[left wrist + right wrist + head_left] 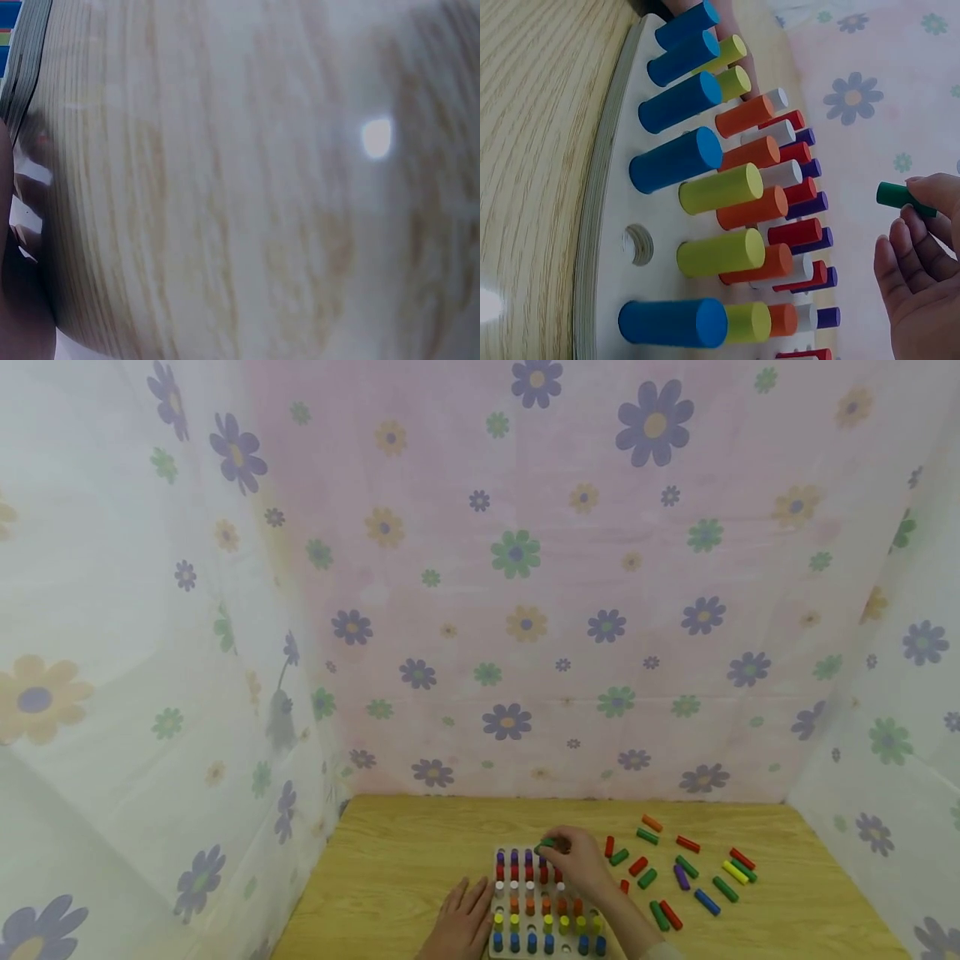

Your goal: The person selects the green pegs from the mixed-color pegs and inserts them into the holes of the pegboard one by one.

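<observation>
Hands (461, 920) apart, the right (583, 862) pinches a green peg (545, 843).

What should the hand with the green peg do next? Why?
I'd probably stand the green peg in the board: the right hand pinches it near the far edge, other pegs stand upright there, and some holes are empty.

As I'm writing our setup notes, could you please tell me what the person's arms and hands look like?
The left grip and right grip are bare, ungloved human hands, with no markings or cables that I can make out. A pale beige cloth sleeve covers part of the right forearm at the head view's lower edge; no left sleeve shows.
</observation>
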`<state>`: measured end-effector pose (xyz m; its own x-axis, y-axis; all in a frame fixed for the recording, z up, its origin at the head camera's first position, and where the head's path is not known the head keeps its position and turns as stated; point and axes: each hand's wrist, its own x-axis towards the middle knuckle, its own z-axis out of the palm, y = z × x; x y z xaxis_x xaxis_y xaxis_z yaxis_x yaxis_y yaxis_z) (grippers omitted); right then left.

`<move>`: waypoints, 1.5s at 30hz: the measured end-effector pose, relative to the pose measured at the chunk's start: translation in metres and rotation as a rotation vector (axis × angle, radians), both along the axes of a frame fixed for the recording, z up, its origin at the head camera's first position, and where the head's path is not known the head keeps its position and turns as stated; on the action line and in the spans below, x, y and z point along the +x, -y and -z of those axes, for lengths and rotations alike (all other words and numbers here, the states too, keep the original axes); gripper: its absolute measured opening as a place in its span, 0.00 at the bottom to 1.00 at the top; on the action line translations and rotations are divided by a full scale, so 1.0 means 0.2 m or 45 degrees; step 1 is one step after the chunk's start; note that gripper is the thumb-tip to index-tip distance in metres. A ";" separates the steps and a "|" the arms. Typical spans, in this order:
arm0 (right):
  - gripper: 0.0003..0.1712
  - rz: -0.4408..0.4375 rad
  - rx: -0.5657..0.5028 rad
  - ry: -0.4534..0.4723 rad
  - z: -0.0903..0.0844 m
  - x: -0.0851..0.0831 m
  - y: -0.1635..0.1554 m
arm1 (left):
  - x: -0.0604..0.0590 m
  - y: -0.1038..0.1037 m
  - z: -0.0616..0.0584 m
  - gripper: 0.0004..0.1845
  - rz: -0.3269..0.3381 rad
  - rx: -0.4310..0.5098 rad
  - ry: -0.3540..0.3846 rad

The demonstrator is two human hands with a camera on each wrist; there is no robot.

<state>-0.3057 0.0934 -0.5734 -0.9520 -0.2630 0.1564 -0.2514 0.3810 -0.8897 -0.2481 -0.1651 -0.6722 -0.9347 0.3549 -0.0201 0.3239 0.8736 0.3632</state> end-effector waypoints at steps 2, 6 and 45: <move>0.06 -0.009 0.002 -0.005 0.01 0.00 0.02 | 0.00 0.00 0.01 0.33 0.005 0.002 -0.007; 0.08 -0.024 0.003 0.005 0.02 0.00 0.04 | 0.00 0.00 0.02 0.34 0.009 0.006 -0.020; 0.10 0.178 0.191 -0.058 0.16 -0.15 0.37 | -0.01 0.01 0.06 0.30 0.020 0.028 -0.177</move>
